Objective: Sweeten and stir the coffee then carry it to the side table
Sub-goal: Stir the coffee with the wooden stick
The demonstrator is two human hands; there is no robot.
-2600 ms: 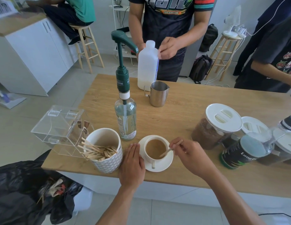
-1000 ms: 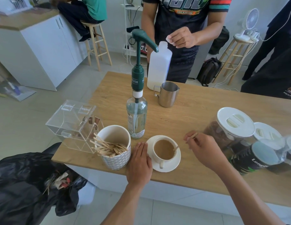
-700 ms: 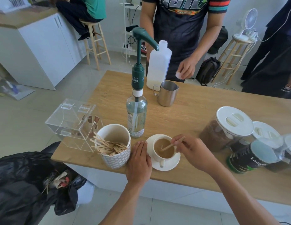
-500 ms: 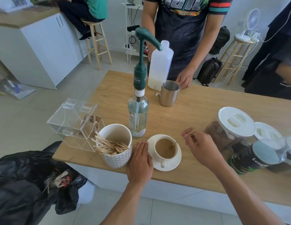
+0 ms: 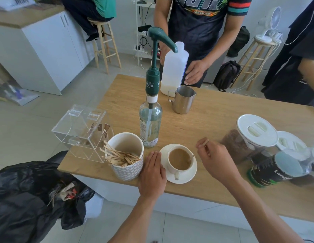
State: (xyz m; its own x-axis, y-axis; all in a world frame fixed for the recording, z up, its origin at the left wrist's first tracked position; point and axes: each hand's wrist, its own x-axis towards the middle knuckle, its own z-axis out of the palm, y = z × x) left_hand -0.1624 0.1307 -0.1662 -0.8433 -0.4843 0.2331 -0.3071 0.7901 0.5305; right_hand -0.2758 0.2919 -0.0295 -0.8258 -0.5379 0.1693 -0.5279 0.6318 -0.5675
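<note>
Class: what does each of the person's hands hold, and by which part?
Right hand pinches a wooden stirrer near its upper end. Left hand holds nothing.

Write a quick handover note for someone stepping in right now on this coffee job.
Left hand: flat on the table, fingers against the saucer rim, gripping nothing.
Right hand: pinching a wooden stir stick just right of the cup, its lower end at the cup's rim.
Coffee cup: full, milky, on its saucer near the table's front edge, beside the syrup pump bottle.
Done: stirring is under way.
Left: finish stirring, discard the stick, carry cup and saucer to the side table.
</note>
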